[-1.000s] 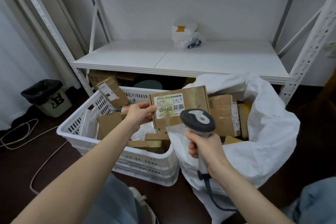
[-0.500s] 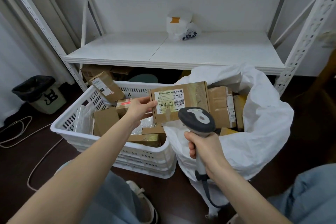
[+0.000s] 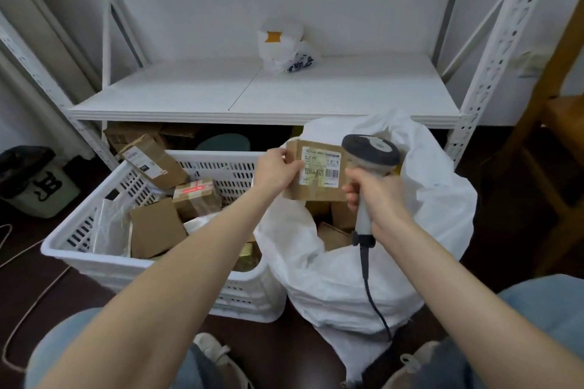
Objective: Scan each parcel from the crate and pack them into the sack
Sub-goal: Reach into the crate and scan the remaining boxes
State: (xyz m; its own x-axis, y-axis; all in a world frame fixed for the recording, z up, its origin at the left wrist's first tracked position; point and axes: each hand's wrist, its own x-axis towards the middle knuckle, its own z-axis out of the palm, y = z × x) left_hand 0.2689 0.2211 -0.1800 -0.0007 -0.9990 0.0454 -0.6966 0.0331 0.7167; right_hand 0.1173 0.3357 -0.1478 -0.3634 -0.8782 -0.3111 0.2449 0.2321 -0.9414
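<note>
At frame centre, the left hand (image 3: 275,172) grips the flat brown cardboard parcel (image 3: 319,175) by its left edge above the white sack (image 3: 436,199), long axis level, while the right hand (image 3: 377,196) clasps the grey handheld scanner (image 3: 370,151) just right.

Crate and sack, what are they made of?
The crate looks like stiff white plastic, smooth, with moulded slots in its walls. The sack seems thin white plastic or woven fabric: it crumples into soft folds, too blurred to tell which.
</note>
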